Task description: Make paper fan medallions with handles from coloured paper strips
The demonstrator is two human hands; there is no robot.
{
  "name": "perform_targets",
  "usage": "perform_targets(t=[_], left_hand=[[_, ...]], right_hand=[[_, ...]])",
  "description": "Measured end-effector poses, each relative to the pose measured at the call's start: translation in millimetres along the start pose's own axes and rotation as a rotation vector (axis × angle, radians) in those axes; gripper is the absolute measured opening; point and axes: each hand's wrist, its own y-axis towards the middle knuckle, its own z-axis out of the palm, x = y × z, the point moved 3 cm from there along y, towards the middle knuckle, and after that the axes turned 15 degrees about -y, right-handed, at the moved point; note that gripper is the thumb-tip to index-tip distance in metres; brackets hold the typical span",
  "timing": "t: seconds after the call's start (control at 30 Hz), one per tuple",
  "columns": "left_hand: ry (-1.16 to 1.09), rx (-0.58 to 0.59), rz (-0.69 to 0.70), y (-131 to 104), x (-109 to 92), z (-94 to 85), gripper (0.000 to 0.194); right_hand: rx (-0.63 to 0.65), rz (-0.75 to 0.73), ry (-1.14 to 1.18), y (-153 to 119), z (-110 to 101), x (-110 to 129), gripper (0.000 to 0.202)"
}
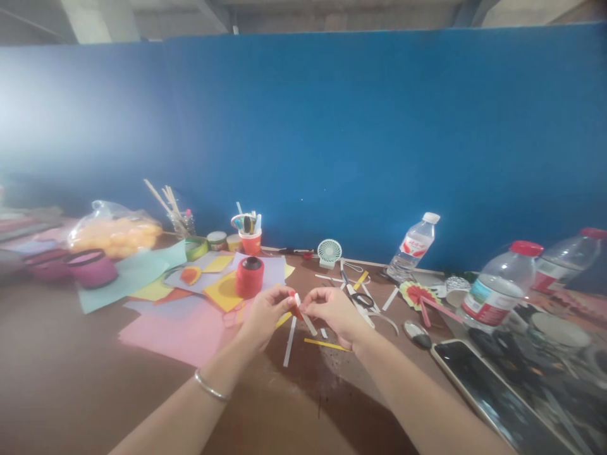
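My left hand (270, 314) pinches a small red piece (296, 310) with a white strip (309, 324) on it, near the middle of the brown table. From the right, my right hand (336, 311) has its thumb and finger closed on the same piece. The fingers partly hide where the red and white parts meet. Below the hands lie a white paper strip (289, 343) and a yellow strip (327, 344). A red thread spool (249, 277) stands just behind my left hand.
Coloured paper sheets (175, 328) spread to the left. Scissors (363, 299) and strips lie behind my right hand. Rightward are a paper flower (420, 294), a phone (493, 392) and water bottles (497, 291). A small fan (329, 252) and a cup of tools (250, 242) stand behind.
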Motion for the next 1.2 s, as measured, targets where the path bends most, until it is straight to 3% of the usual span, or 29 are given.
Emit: perform_targets(t=[0.4, 0.73, 1.0, 1.2], left_hand=[[0.038, -0.006, 0.043, -0.8, -1.1, -0.2, 0.011], [-0.111, -0.069, 0.042, -1.5, -0.6, 0.9, 0.016], [-0.103, -0.161, 0.035, -9.9, -1.5, 8.7, 0.024], [-0.128, -0.137, 0.013, -11.8, -2.6, 11.9, 0.028]], right_hand=[[-0.045, -0.011, -0.08, 2.7, 1.2, -1.5, 0.026], [-0.028, -0.145, -0.147, 4.8, 0.3, -2.4, 0.014], [-0.205, -0.315, -0.541, 3.9, -1.8, -0.5, 0.016], [-0.273, -0.323, -0.614, -0.4, 1.8, 2.2, 0.015]])
